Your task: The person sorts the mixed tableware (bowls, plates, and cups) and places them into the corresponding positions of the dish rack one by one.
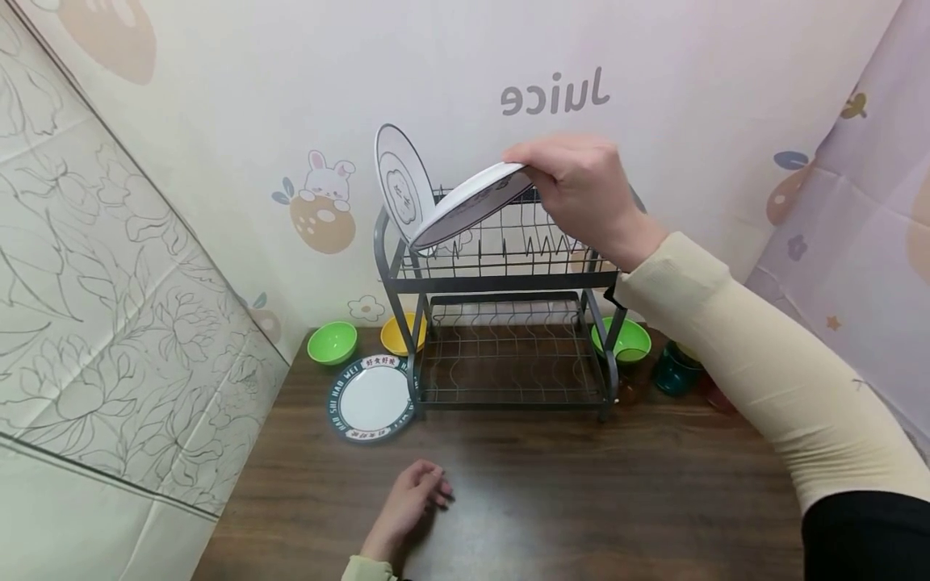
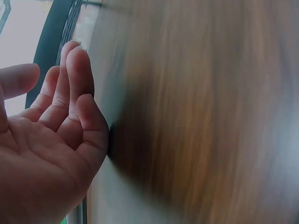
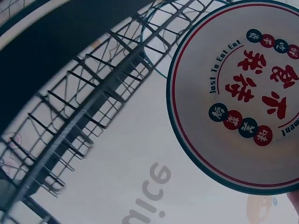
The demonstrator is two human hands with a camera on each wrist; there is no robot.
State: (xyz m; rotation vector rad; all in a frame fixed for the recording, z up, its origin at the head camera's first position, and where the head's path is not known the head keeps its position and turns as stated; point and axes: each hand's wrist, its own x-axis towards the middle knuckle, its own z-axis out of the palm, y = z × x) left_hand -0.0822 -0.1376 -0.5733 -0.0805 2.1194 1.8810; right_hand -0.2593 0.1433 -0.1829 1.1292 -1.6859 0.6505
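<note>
My right hand point(image 1: 581, 190) grips the edge of a white plate point(image 1: 475, 198) and holds it tilted above the top tier of a dark wire dish rack point(image 1: 501, 283). In the right wrist view this plate point(image 3: 196, 135) shows red characters and a red and teal rim. Another white plate point(image 1: 395, 173) stands upright at the left end of the top tier, close to the held plate's lower edge. My left hand point(image 1: 410, 500) is low over the wooden table in front of the rack, its fingers loosely curled round nothing. The left wrist view shows its palm point(image 2: 42, 158).
A blue-rimmed plate point(image 1: 374, 399) lies left of the rack. Behind it are a green bowl point(image 1: 333, 343) and a yellow bowl point(image 1: 395, 335). Another green bowl point(image 1: 632, 337) and a teal cup point(image 1: 676, 375) are at the right, partly covered. A printed cloth point(image 1: 465, 56) hangs behind.
</note>
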